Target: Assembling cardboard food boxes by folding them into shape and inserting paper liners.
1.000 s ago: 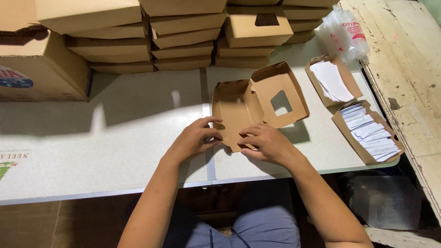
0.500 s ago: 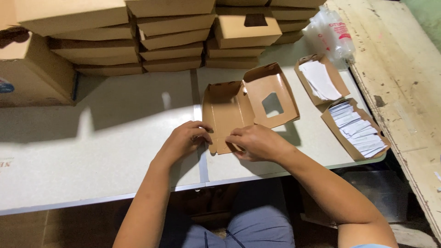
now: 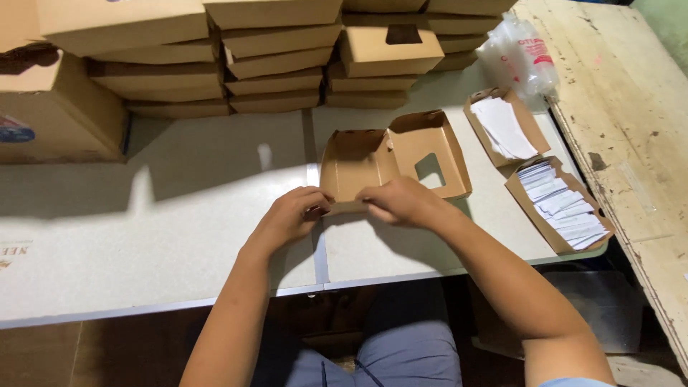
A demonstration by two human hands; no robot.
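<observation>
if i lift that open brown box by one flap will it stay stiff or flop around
The open brown box looks like thin folded card, so it is probably light and would likely bend at its creases. Its windowed lid stands loosely hinged and may swing. Both hands, left hand and right hand, steady the near edge.

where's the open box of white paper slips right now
In the head view, the box of white slips sits at the table's right edge, just right of the right hand and below a second open box of white sheets.
</observation>
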